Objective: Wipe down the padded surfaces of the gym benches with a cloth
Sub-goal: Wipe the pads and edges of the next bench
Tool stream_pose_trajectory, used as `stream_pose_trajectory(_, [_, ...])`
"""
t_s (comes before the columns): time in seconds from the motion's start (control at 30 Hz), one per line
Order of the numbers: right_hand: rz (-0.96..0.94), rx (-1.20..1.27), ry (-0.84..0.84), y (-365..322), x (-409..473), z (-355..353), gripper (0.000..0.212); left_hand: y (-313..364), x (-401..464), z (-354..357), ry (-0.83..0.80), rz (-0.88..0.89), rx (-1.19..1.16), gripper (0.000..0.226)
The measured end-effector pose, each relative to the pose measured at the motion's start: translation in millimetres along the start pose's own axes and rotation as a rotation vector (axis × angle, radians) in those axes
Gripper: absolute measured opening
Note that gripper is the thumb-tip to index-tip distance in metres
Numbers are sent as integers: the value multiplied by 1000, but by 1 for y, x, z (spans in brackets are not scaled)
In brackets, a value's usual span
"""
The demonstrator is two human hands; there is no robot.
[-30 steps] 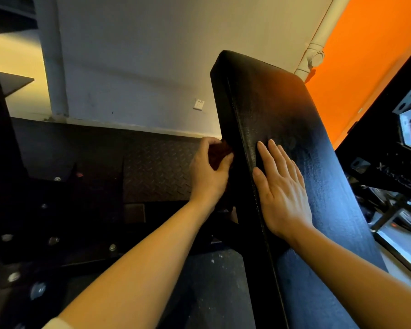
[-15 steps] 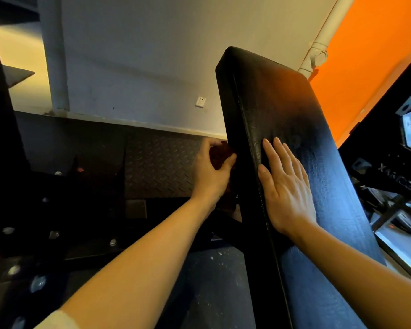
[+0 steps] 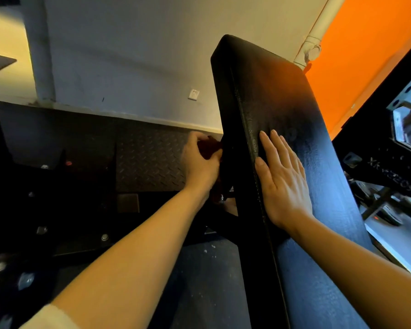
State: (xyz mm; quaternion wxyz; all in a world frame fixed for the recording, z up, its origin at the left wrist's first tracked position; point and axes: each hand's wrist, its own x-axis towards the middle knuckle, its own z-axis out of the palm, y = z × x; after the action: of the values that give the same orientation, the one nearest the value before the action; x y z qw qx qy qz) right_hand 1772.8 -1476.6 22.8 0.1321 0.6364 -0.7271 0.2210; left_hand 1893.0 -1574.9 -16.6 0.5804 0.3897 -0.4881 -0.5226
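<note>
Gripping crumpled dark-red cloth (image 3: pixel 208 148) against textured black pad (image 3: pixel 282 110)

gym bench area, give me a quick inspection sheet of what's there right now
surface: black padded bench back, tilted up, textured face toward the camera.
job's things: dark red cloth against the pad's left side edge.
clutter: bolts on the dark frame at lower left.
grippers: left hand grips the cloth; right hand lies flat on the pad face, fingers straight.
cables: nothing seen.
surroundings: grey wall with a white socket, white pipe, orange wall, checker-plate flooring, black rack at right.
</note>
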Motion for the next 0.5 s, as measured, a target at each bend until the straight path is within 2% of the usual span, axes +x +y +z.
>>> stream_pose_trajectory(0.07, [-7, -1, 9, 1, -1, 0, 61, 2, -1, -4, 31, 9, -62, 28])
stream_pose_trajectory(0.2, [-6, 2, 24, 1, 1, 1, 62, 3, -13, 11, -20, 195, -53, 32])
stream_pose_trajectory(0.33, [5, -8, 14, 1, 1, 2, 59, 1, -5, 12, -8, 149, -16, 29])
stream_pose_trajectory(0.43, [2, -6, 14, 0, 0, 1, 62, -4, 0, 6, 61, 49, -7, 29])
stream_pose_trajectory(0.5, [5, 0, 18, 1, 1, 0, 63, -1, -8, 10, 88, 144, -37, 30])
